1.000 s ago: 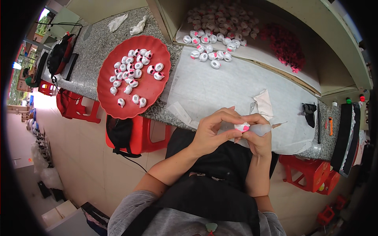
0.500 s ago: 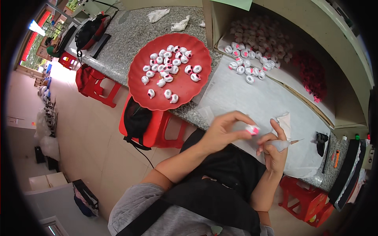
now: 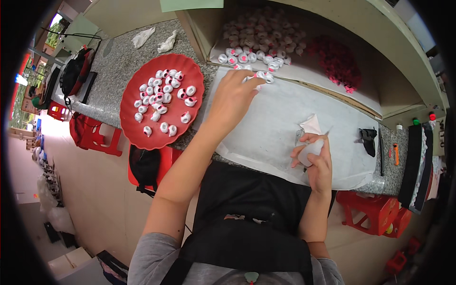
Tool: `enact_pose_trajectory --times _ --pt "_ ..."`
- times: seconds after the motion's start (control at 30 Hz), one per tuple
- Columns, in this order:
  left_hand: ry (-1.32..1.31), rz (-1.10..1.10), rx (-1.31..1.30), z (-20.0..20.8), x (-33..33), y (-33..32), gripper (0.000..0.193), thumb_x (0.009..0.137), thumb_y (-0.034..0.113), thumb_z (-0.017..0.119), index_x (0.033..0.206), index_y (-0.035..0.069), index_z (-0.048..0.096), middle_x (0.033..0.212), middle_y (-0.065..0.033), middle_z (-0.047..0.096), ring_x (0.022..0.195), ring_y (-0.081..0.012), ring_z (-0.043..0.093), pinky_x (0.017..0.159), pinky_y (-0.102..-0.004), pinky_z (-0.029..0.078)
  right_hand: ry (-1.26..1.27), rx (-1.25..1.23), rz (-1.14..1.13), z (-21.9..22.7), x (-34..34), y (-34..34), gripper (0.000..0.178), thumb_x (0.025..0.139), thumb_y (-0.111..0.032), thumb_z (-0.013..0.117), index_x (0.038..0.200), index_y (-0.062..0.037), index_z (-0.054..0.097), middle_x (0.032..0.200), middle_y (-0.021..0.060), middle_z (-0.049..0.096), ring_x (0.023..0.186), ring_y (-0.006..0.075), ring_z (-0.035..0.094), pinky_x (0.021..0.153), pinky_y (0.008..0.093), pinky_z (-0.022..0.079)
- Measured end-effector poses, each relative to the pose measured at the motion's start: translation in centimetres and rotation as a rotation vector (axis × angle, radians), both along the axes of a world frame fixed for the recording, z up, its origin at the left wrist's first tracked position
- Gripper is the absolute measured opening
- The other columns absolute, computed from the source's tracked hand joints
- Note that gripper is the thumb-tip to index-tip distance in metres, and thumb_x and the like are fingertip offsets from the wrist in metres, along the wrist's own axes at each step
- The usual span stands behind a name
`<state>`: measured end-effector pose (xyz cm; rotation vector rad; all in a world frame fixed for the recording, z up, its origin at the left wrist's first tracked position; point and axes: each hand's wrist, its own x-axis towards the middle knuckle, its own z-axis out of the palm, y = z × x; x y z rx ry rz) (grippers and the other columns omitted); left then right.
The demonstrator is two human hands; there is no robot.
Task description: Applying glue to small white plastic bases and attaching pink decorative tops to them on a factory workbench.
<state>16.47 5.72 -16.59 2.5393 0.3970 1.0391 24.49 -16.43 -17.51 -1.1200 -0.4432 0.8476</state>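
Observation:
My left hand (image 3: 232, 99) reaches to the far edge of the white paper sheet (image 3: 266, 123), by a cluster of small white ring-shaped pieces with pink spots (image 3: 263, 76). Its thumb and fingers close around one white and pink piece (image 3: 258, 87), mostly hidden by them. Near the front of the sheet, my right hand (image 3: 319, 164) wraps around a translucent squeeze bottle (image 3: 311, 153) with a thin tip pointing away from me. Similar white pieces with dark pink spots (image 3: 161, 95) lie in a red scalloped tray (image 3: 133, 123) on the left.
An open shelf holds a heap of plain whitish pieces (image 3: 266, 31) and a pile of dark pink bits (image 3: 335, 61). A crumpled tissue (image 3: 311, 124), a black item (image 3: 367, 141) and an orange cutter (image 3: 396, 154) lie right. Red stools (image 3: 365, 213) stand below the counter.
My left hand has moved away from me, from beside my right hand to the cluster of pieces. My right hand keeps the bottle, now turned with its tip away. The view has shifted right.

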Motion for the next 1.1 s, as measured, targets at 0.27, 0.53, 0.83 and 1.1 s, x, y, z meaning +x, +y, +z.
enact_pose_trajectory --times 0.27,0.53,0.83,1.1 --pt "0.323 -0.017 0.374 -2.3 5.9 0.8 0.014 0.06 -0.001 0.053 0.072 0.004 0.054 0.075 -0.0074 0.051 0.071 -0.0224 0.052 0.062 -0.0321 0.043 0.059 0.043 0.027 0.2 0.6 -0.8 0.031 0.072 -0.009 0.048 0.1 0.0015 0.039 0.097 0.0119 0.042 0.074 0.022 0.053 0.053 0.0304 0.047" --pt "-0.023 -0.263 -0.692 0.4 2.4 -3.9 0.018 0.069 -0.004 0.054 0.086 0.0 0.052 0.084 -0.0079 0.052 0.079 -0.0158 0.054 0.068 -0.0271 0.044 -0.06 0.034 -0.114 0.7 0.4 -1.6 0.036 0.072 -0.006 0.052 0.106 0.0017 0.041 0.089 0.0107 0.048 0.073 0.0181 0.052 0.055 0.0276 0.046" --pt "-0.429 -0.483 -1.517 -1.7 -2.0 -9.6 0.035 0.071 0.0 0.057 0.103 -0.001 0.044 0.098 -0.0131 0.052 0.09 -0.0173 0.052 0.079 -0.0309 0.043 -0.164 0.303 -0.413 2.6 -0.7 -1.8 0.032 0.067 -0.008 0.063 0.092 -0.0023 0.043 0.091 0.0084 0.041 0.074 0.012 0.044 0.064 0.0222 0.039" --pt "-0.461 -0.429 -1.527 -1.8 -3.3 -10.3 0.035 0.07 0.0 0.059 0.101 -0.001 0.044 0.097 -0.013 0.052 0.089 -0.0168 0.052 0.079 -0.0284 0.042 -0.692 0.187 -0.49 2.4 -2.4 -1.0 0.032 0.061 -0.012 0.066 0.085 -0.0026 0.046 0.08 0.0077 0.042 0.072 0.0152 0.044 0.063 0.0236 0.037"
